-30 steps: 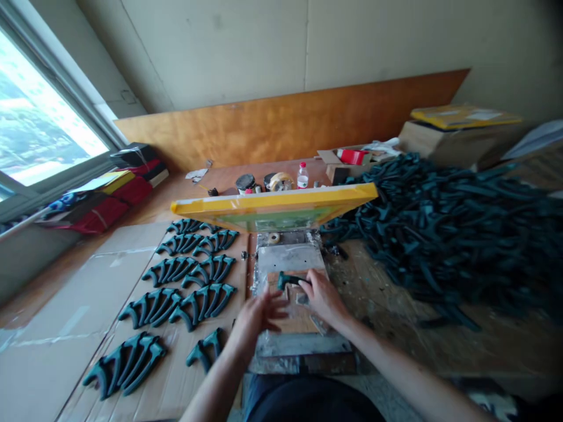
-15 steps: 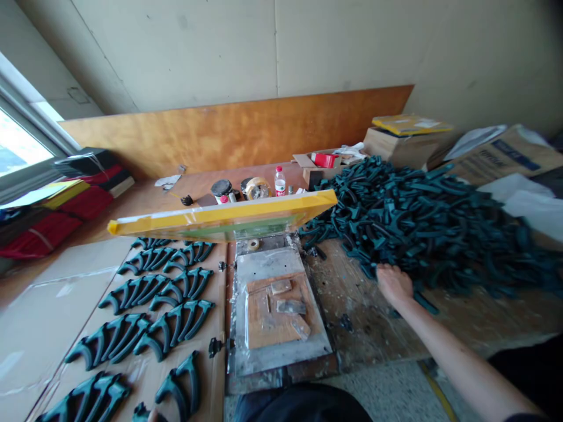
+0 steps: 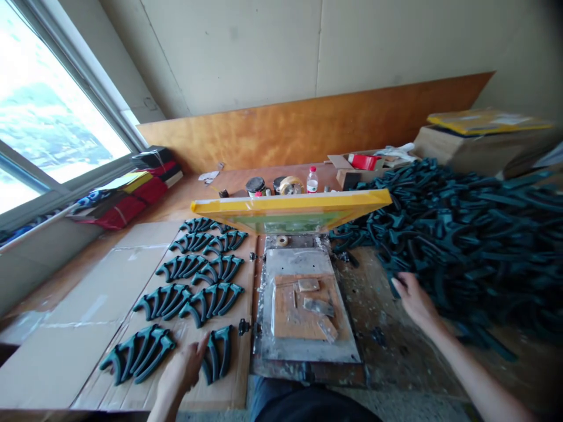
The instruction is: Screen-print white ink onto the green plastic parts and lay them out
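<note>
My left hand (image 3: 182,370) is at the front of the cardboard, its fingers against a dark green curved handle piece (image 3: 206,370) beside similar pieces (image 3: 225,350). The hand partly hides that piece. My right hand (image 3: 417,300) is at the near left edge of a large heap of the same green pieces (image 3: 440,234), fingers closed on one curved piece (image 3: 393,286). More pieces lie in fanned rows (image 3: 162,300) on the cardboard sheet (image 3: 99,319).
Between my hands is a metal plate (image 3: 299,351) with a wooden board (image 3: 285,328) and small blocks on it. A yellow-edged frame (image 3: 290,203) stands tilted behind. Farther back are a bottle (image 3: 312,180), tape roll (image 3: 291,186), jars and boxes (image 3: 466,149).
My left hand has come up from the bottom edge, bringing a green piece beside the front group. My right hand stays at the heap, fingers on a piece. The view has turned left.
</note>
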Demonstrator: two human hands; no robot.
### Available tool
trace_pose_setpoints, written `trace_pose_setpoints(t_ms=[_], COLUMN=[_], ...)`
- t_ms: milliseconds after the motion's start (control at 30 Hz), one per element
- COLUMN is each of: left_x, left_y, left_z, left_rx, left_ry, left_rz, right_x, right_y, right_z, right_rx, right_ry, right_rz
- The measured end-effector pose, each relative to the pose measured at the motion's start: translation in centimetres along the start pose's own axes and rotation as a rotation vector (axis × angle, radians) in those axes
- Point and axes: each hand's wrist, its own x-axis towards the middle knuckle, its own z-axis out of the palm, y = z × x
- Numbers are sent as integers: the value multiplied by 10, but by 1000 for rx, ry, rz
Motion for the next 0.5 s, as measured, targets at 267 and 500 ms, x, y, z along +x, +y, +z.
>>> trace_pose_setpoints(t_ms=[267, 500], left_x=[33, 48], left_y=[185, 269], left_z=[38, 46], left_rx=[-355, -748], left_ry=[34, 41], left_rz=[265, 441], right_x=[-46, -57], right_y=[-154, -179], right_z=[58, 82], right_rx=[233, -283], right_ry=[-551, -319], right_rz=[-522, -1002])
